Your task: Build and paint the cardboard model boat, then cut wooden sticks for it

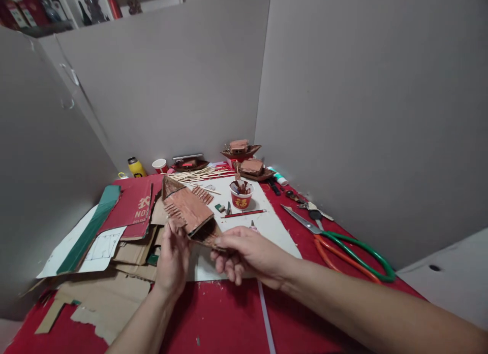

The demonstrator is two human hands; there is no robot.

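Observation:
A brown cardboard model boat with a flat reddish-brown roof is held tilted above the white sheet. My right hand pinches its near end between thumb and fingers. At the boat's left side, the fingertips of my left hand are closed against a ridged strip beside the roof; some of these fingers are hidden. Another ridged brown strip lies just beyond the boat. Past it stands a red paper cup with brushes or sticks in it.
Large scissors with green and orange handles lie at right. Cardboard pieces are heaped at left. Two finished-looking boats stand at the back, near thin wooden sticks. A red pencil lies on the white sheet.

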